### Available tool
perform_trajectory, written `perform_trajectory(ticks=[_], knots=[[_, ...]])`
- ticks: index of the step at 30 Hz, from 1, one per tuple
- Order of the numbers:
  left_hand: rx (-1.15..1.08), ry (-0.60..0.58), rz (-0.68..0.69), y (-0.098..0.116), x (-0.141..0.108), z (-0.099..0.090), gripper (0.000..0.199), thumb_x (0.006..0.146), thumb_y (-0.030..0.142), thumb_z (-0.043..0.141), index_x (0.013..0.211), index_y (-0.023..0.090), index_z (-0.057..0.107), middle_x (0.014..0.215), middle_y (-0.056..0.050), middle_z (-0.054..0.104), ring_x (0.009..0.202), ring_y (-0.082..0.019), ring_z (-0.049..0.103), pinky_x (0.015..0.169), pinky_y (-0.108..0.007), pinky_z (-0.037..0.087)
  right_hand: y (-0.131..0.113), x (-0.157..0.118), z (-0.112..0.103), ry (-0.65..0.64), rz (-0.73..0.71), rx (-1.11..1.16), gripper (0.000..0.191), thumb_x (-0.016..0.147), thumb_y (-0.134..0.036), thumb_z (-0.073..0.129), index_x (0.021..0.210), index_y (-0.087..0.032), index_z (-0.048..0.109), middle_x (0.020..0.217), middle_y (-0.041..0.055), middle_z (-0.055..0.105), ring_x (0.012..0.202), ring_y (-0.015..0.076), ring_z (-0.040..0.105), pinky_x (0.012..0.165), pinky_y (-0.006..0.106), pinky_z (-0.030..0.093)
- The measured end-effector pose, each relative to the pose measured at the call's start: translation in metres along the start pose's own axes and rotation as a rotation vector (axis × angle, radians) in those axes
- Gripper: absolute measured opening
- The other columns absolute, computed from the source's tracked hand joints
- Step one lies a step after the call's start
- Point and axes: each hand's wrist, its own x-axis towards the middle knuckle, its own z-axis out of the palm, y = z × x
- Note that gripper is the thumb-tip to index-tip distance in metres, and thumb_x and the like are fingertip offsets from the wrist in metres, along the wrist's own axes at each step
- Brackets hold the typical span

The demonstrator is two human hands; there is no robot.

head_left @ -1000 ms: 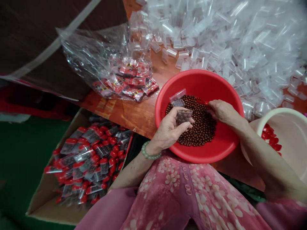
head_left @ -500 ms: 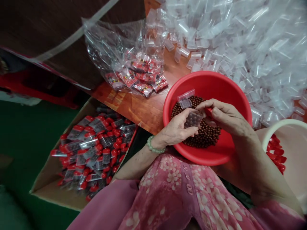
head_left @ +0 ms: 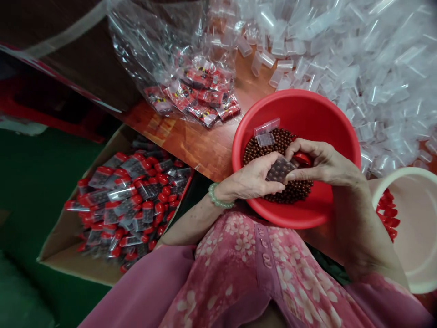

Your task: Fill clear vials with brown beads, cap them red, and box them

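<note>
Over a red basin [head_left: 300,102] of brown beads [head_left: 290,193], both hands meet. My left hand [head_left: 254,177], a beaded bracelet on its wrist, is closed around a clear plastic container [head_left: 279,171] with dark beads inside. My right hand [head_left: 317,161] is closed on a red cap [head_left: 302,158] beside the container's right end; its thumb and finger touch that end. Whether the cap touches the container is hard to tell. Two clear pieces, one of them a small container [head_left: 265,139], rest on the beads at the basin's upper left.
A cardboard box [head_left: 61,246] of red-capped containers [head_left: 136,200] stands at the lower left. Red packets [head_left: 205,98] lie in a clear bag behind the basin. Clear containers [head_left: 385,77] are heaped at the upper right. A white bucket [head_left: 421,228] with red caps [head_left: 387,214] stands right.
My right thumb has come to the container's right end, and the red cap sits a little further right in my right hand. The whole view has shifted slightly.
</note>
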Motion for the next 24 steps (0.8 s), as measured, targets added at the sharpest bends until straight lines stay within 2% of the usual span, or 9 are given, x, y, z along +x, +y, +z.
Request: perform_trajectory(ticks=[8, 14, 17, 21, 24], knots=[[0.011, -0.053, -0.033, 0.000, 0.001, -0.001, 0.036, 0.074, 0.028, 0.074, 0.101, 0.019, 0.051, 0.087, 0.000, 0.055, 0.072, -0.013, 0.052, 0.065, -0.028, 0.046, -0.001, 0.001, -0.008, -0.117, -0.078, -0.226, 0.027, 0.078, -0.034, 0.085, 0.086, -0.018, 0.064, 0.074, -0.0041, 0.058, 0.067, 0.0095, 0.049, 0.062, 0.023, 0.039], [0.079, -0.059, -0.040, 0.000, 0.002, -0.002, 0.032, 0.076, 0.029, 0.071, 0.098, 0.018, 0.050, 0.079, 0.003, 0.053, 0.067, -0.011, 0.051, 0.062, -0.027, 0.045, 0.005, 0.001, -0.004, -0.122, -0.084, -0.124, 0.034, 0.082, -0.038, 0.081, 0.072, -0.018, 0.055, 0.066, -0.0061, 0.050, 0.061, 0.0074, 0.042, 0.057, 0.023, 0.034], [0.084, -0.066, -0.025, -0.001, 0.003, -0.002, 0.031, 0.076, 0.026, 0.071, 0.097, 0.018, 0.051, 0.080, 0.004, 0.053, 0.067, -0.010, 0.050, 0.062, -0.026, 0.044, 0.006, -0.001, -0.003, -0.122, -0.043, -0.060, 0.037, 0.081, -0.043, 0.082, 0.073, -0.019, 0.055, 0.065, -0.0060, 0.049, 0.061, 0.0078, 0.042, 0.056, 0.023, 0.035], [-0.027, -0.063, -0.023, 0.002, 0.003, 0.000, 0.030, 0.079, 0.025, 0.071, 0.101, 0.018, 0.053, 0.082, 0.003, 0.056, 0.069, -0.009, 0.053, 0.066, -0.025, 0.046, -0.001, -0.006, -0.004, -0.054, -0.007, -0.020, 0.044, 0.072, -0.050, 0.089, 0.076, -0.019, 0.058, 0.067, -0.0051, 0.053, 0.062, 0.0088, 0.044, 0.057, 0.024, 0.036], [-0.083, -0.026, -0.027, 0.005, 0.002, 0.002, 0.033, 0.079, 0.022, 0.073, 0.106, 0.017, 0.054, 0.089, 0.001, 0.061, 0.075, -0.010, 0.058, 0.072, -0.026, 0.050, -0.005, -0.011, -0.008, 0.084, 0.033, -0.125, 0.046, 0.070, -0.056, 0.089, 0.084, -0.019, 0.065, 0.074, -0.0019, 0.059, 0.066, 0.0111, 0.048, 0.060, 0.026, 0.040]])
